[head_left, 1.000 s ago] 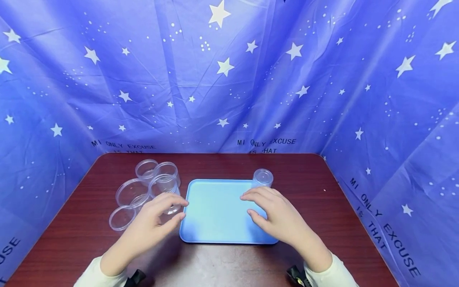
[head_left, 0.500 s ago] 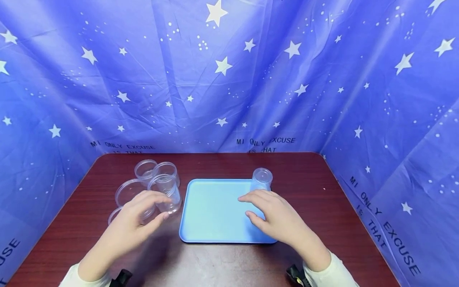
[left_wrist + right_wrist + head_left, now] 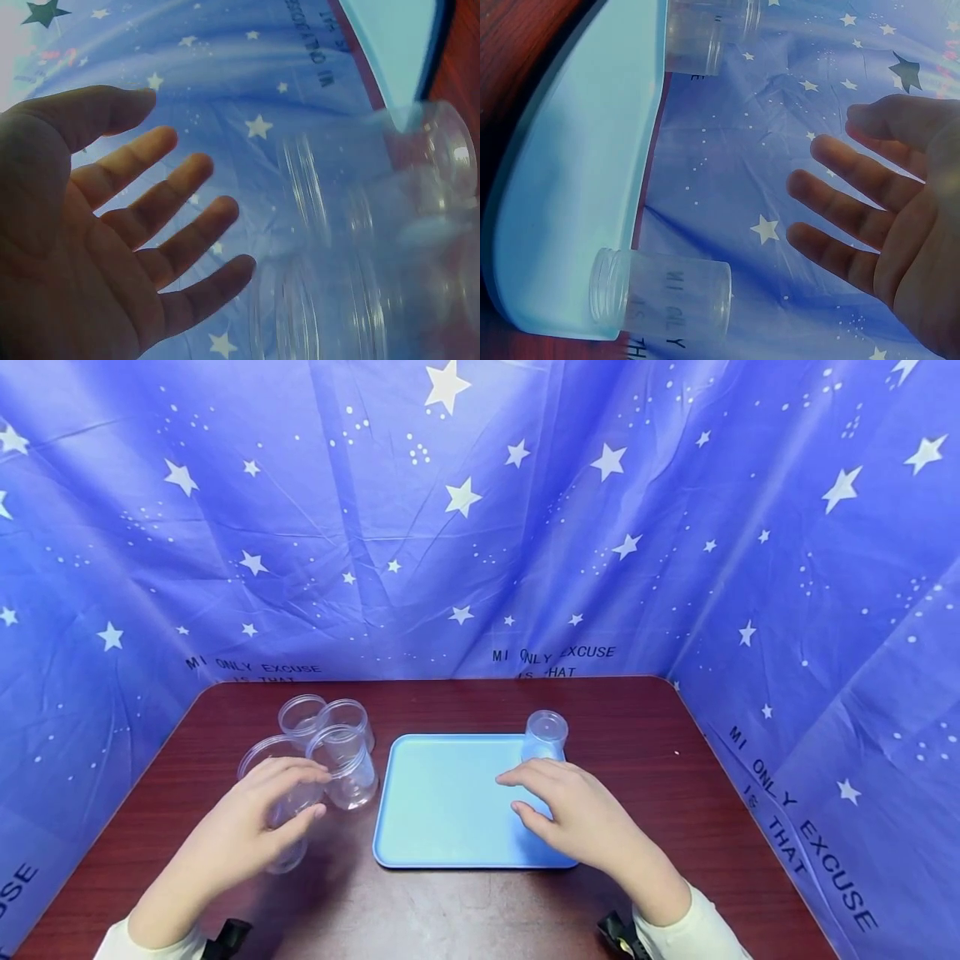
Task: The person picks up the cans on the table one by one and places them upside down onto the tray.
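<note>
Over the near jars on the left hovers my left hand [image 3: 240,822], fingers spread and slightly bent, holding nothing. Several clear plastic jars [image 3: 352,785] stand mouth up in a cluster there, partly hidden by that hand. In the left wrist view, the palm [image 3: 82,247] is apart from the blurred jars [image 3: 442,150]. My right hand [image 3: 581,810] hovers above the right side of a light blue tray [image 3: 450,802], its fingers loosely bent and holding nothing. One clear jar [image 3: 546,731] stands upside down at the tray's far right corner, its threaded mouth on the tray in the right wrist view.
The dark red-brown wooden table [image 3: 637,718] reaches to blue star-printed cloth [image 3: 480,552] at the back and both sides. Table surface lies in front of the tray and to its right.
My left hand has moved left, away from the tray's left edge and over the near jars. The right hand stays almost where it was. The camera view shifts slightly.
</note>
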`<state>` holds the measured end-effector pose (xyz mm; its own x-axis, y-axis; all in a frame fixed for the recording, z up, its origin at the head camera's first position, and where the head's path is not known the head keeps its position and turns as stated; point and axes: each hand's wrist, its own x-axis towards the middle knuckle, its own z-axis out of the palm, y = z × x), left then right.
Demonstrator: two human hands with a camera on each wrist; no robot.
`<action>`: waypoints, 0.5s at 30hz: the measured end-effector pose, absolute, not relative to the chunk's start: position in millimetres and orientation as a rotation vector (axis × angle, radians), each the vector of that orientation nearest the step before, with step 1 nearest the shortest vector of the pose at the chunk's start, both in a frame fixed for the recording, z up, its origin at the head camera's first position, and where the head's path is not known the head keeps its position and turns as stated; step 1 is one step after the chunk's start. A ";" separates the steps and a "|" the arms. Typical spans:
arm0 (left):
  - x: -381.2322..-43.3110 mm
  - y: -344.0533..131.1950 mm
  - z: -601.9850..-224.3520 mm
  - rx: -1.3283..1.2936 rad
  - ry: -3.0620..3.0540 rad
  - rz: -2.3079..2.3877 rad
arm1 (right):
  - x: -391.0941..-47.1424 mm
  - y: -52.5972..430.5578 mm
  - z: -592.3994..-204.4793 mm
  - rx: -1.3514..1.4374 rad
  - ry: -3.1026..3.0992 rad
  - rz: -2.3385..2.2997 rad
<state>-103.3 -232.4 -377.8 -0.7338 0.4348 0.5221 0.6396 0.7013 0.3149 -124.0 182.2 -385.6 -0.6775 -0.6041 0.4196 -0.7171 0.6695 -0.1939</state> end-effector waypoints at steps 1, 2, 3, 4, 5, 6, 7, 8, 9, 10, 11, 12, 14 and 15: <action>-104.0 -233.9 -378.1 -0.828 -2.505 -0.657 | -123.7 182.6 -385.8 1.047 -2.568 0.495; -104.6 -235.5 -378.1 -0.826 -2.513 -0.635 | -123.4 182.9 -385.9 1.047 -2.569 0.493; -105.2 -237.2 -378.1 -0.825 -2.523 -0.612 | -123.3 183.2 -386.1 1.047 -2.570 0.492; -105.8 -239.1 -378.4 -0.825 -2.530 -0.587 | -123.2 183.6 -386.4 1.048 -2.568 0.489; -106.2 -241.0 -378.5 -0.824 -2.539 -0.562 | -123.2 183.8 -386.5 1.049 -2.568 0.486; -106.2 -242.6 -378.4 -0.823 -2.545 -0.541 | -123.4 183.6 -386.4 1.051 -2.569 0.486; -106.3 -244.4 -378.4 -0.823 -2.548 -0.522 | -123.7 183.3 -386.3 1.053 -2.570 0.487; -106.3 -246.1 -378.7 -0.821 -2.549 -0.505 | -124.1 182.8 -386.1 1.059 -2.571 0.489; -106.4 -247.7 -379.1 -0.820 -2.550 -0.487 | -124.5 182.3 -385.9 1.063 -2.571 0.488; -106.4 -248.9 -379.7 -0.819 -2.551 -0.473 | -124.7 181.9 -385.9 1.068 -2.571 0.487; -106.4 -249.9 -380.3 -0.820 -2.552 -0.462 | -125.0 181.6 -385.7 1.073 -2.571 0.489; -106.4 -250.6 -380.9 -0.820 -2.555 -0.455 | -125.0 181.3 -385.5 1.078 -2.571 0.490; -106.6 -250.9 -382.3 -0.820 -2.567 -0.443 | -124.6 181.9 -386.0 1.083 -2.566 0.486; -106.7 -250.7 -383.0 -0.817 -2.578 -0.439 | -124.3 182.5 -386.3 1.082 -2.565 0.484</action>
<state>-106.7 -250.7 -383.0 -0.7496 0.4763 0.4597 0.6016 0.7799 0.1728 -124.3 182.5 -386.3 -0.6643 -0.6248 0.4103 -0.7313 0.6568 -0.1839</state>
